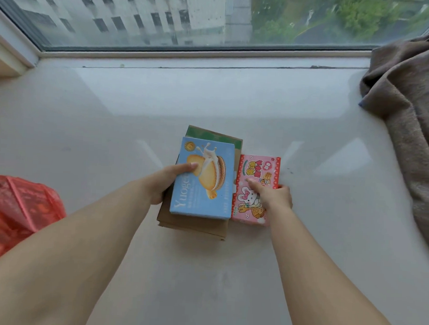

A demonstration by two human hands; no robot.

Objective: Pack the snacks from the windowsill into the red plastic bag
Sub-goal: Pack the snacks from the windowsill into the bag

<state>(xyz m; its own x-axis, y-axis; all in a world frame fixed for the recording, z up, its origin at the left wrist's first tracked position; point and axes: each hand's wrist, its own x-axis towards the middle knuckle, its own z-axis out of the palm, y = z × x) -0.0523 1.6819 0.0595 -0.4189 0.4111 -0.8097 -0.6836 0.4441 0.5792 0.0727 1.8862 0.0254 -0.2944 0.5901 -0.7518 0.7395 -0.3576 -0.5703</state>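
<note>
Your left hand (164, 182) is gripping the left edge of the blue biscuit box (204, 179), thumb lying flat across its top face and the other fingers curling underneath out of sight, while your right hand (276, 195) is pinching the right side of the pink snack packet (254, 188), thumb pressing on its printed front and the fingers wrapping round its far edge. Starting at the far left, the red plastic bag (17, 210) is lying crumpled at the edge of the view, well apart from the snacks. In the middle of the pale windowsill (211, 100), the blue biscuit box is sitting on top of a brown cardboard box (196, 225), which is showing a green band at its far end. The pink snack packet is lying just beside them on the right, touching the sill. Further right, a brown curtain (412, 102) is bunching onto the sill below the window (165, 17).
</note>
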